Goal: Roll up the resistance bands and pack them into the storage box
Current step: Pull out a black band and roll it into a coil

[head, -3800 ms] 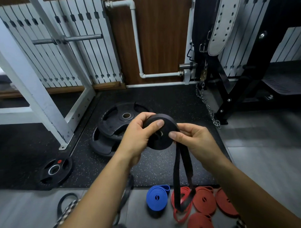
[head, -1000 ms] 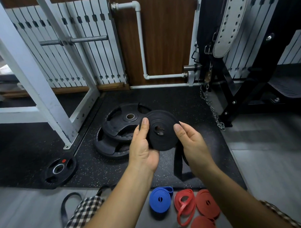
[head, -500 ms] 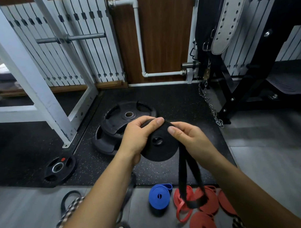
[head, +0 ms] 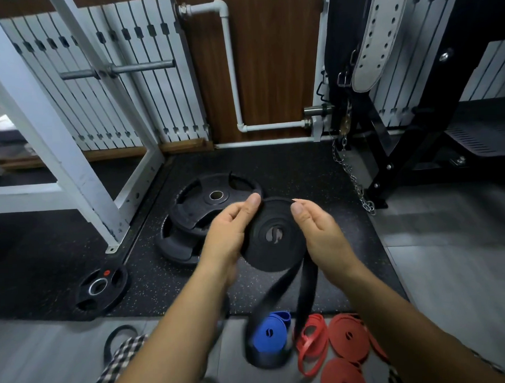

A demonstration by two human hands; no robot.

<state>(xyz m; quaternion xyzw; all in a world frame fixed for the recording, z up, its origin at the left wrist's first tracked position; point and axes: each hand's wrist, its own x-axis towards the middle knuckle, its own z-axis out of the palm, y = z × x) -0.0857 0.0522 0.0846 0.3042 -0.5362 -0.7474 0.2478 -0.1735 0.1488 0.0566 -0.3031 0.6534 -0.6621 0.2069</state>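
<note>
A black resistance band [head: 271, 236] is wound into a thick disc that I hold up in front of me. My left hand [head: 231, 232] grips the disc's left edge, thumb up along the rim. My right hand [head: 318, 232] holds the right edge, thumb on top. The band's unrolled tail [head: 278, 310] hangs down in a blurred loop. On the floor below lie a rolled blue band [head: 269, 334], a loose red band [head: 311, 341] and rolled red bands [head: 349, 337]. No storage box is in view.
Stacked black weight plates [head: 203, 204] lie on the speckled rubber mat behind my hands; a small plate [head: 101, 288] sits at left. A white rack frame [head: 58, 158] stands left, a black rack with chain [head: 357, 184] right. Another black band [head: 119, 333] lies near my checked clothing.
The roll has turned and shifted slightly right; my left fingers came off its face to the rim. The hanging tail swung left and now blurs over the blue roll.
</note>
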